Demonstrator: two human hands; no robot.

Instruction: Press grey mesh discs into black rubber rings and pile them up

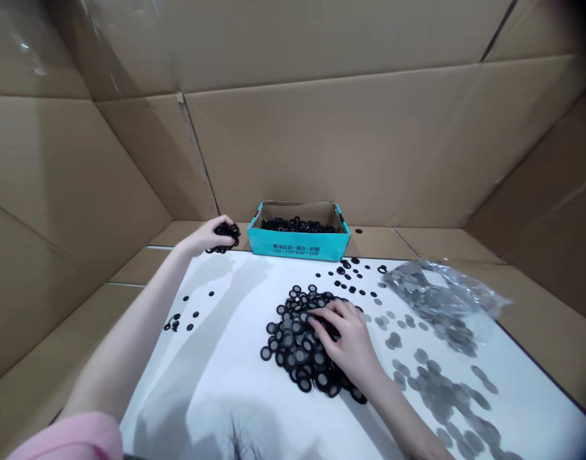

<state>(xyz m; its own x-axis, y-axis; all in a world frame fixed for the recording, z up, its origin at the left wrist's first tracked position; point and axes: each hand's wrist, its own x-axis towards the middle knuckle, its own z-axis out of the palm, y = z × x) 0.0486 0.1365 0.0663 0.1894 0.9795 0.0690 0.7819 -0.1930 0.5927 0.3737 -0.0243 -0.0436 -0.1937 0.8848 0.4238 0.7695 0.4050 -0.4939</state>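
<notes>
Left hand [209, 237]: fingers [224, 231] clamped on black rubber rings [230, 235], just beside a teal cardboard box [297, 246] at the white counter's [216, 390] far edge. Right hand [343, 338]: fingers [328, 316] lay spread on a heaped black ring pile [293, 348]; grip undeterminable.

Our left hand [220, 237] clutches a clump of black rings [228, 231] at the back edge of the white board [216, 390], just beside a teal cardboard box [297, 248] with more black rings [297, 225] inside. Our right hand [343, 335] lies curled on a heap of mesh-centred black rings [293, 348] mid-board. A few loose rings [182, 319] sit near the left edge. Grey metal discs [441, 396] spread toward the right edge, near a clear plastic bag [439, 294] of similar discs at the back right corner. Our pink sleeve [77, 437] shows at lower left, and cardboard walls [321, 128] surround the board.
</notes>
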